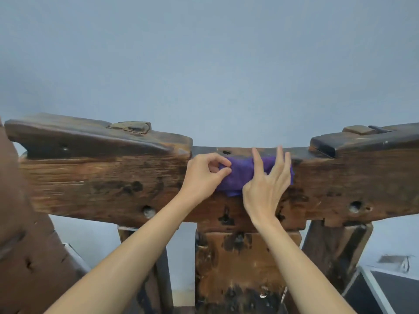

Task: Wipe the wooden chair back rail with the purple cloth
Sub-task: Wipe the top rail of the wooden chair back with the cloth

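You are pinching the purple cloth (pixel 241 175) at its left end with your left hand (pixel 203 176), anchoring it on the back rail (pixel 113 177) centre, top edge. Your right hand (pixel 265 189), fingers spread open, is pressing it flat for wiping.

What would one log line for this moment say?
left hand: pinching crumpled purple cloth | right hand: spread on cloth | cloth: on dark wooden chair back rail

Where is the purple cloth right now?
In the head view, the purple cloth lies draped over the middle dip of the wooden back rail, pinched by the left hand and pressed flat under the right hand.
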The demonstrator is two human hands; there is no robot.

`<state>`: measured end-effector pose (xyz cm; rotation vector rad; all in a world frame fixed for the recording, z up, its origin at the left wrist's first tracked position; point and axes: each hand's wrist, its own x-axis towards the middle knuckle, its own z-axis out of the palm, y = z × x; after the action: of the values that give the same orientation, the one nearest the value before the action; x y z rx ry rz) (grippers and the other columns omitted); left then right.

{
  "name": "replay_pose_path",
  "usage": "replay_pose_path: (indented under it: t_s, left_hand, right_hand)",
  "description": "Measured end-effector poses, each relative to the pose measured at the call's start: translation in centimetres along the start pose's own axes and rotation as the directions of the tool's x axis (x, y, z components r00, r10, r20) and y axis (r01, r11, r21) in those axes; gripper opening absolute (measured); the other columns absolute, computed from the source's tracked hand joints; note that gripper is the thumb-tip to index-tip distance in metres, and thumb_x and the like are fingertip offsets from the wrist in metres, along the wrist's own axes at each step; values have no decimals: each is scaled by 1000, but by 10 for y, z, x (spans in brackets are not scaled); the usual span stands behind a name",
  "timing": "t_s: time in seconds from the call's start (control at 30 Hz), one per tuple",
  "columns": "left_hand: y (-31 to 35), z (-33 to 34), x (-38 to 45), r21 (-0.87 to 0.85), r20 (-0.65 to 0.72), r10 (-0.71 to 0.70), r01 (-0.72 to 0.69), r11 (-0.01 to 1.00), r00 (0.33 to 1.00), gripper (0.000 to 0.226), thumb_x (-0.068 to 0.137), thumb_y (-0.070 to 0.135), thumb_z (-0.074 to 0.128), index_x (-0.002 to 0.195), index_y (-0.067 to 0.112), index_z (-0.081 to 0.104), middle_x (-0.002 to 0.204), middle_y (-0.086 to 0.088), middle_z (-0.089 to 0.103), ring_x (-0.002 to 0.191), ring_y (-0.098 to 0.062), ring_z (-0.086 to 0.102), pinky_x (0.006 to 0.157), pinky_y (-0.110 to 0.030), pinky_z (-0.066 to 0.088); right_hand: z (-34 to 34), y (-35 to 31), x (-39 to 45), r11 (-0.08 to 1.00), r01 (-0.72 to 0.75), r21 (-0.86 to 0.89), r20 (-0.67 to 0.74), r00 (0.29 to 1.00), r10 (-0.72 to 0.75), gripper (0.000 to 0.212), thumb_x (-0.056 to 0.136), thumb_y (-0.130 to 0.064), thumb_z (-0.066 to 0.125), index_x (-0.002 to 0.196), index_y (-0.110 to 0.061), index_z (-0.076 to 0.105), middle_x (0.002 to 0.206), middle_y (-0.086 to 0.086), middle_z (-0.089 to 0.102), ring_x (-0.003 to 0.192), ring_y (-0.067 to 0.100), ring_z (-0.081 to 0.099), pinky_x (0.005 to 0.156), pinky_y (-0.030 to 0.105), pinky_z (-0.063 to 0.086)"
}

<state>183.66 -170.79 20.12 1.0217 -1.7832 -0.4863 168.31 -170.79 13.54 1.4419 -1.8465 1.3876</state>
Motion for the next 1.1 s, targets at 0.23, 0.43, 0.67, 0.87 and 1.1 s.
replay_pose_path:
  t_s: [0.23, 0.43, 0.67, 0.87, 1.1]
  left_hand:
    - [-28, -67, 8, 440, 354, -29, -139, 887, 935, 26, 83, 36, 74, 99, 28, 57, 67, 7, 71, 69, -10, 69, 74, -37, 56]
    - [-17, -106, 57, 710, -8, 421, -292, 641, 907, 32, 88, 44, 47, 77, 20, 64, 68, 3, 68, 75, -26, 65, 56, -31, 42]
    - [-65, -115, 97, 842, 207, 87, -222, 491, 975, 58, 97, 56, 23, 109, 24, 70, 106, -10, 75, 103, -30, 65, 93, -40, 38]
    - [-71, -114, 105, 845, 273, 10, -245, 475, 962, 62, 95, 53, 18, 124, 22, 63, 122, -13, 68, 114, -29, 61, 106, -45, 31]
    - [-67, -114, 104, 849, 280, -14, -241, 470, 960, 58, 97, 52, 20, 127, 21, 59, 124, -15, 66, 116, -32, 58, 108, -47, 30]
  right_hand:
    - [63, -14, -56, 987, 125, 103, 27, 991, -128, 68, 97, -67, 38, 160, -42, 33, 174, 16, 7, 157, 49, -7, 126, 55, -2]
    - [93, -26, -123, 997, 7, -80, 70, 998, -1, 81, 93, -67, 49, 159, -23, 31, 170, 27, -5, 155, 56, 0, 126, 57, 1]
    - [85, -87, -34, 998, -63, 22, -152, 986, 66, 74, 100, -67, 39, 162, -29, 31, 170, 29, 6, 158, 46, -6, 126, 58, 0]
    - [103, -38, -80, 982, 115, -148, -59, 990, -125, 68, 101, -66, 38, 162, -39, 25, 172, 23, 2, 159, 47, -2, 128, 54, 3]
    - [95, -13, -121, 981, -114, -154, 40, 992, 122, 72, 104, -67, 23, 159, -20, 28, 165, 38, 12, 154, 56, 6, 117, 72, 21]
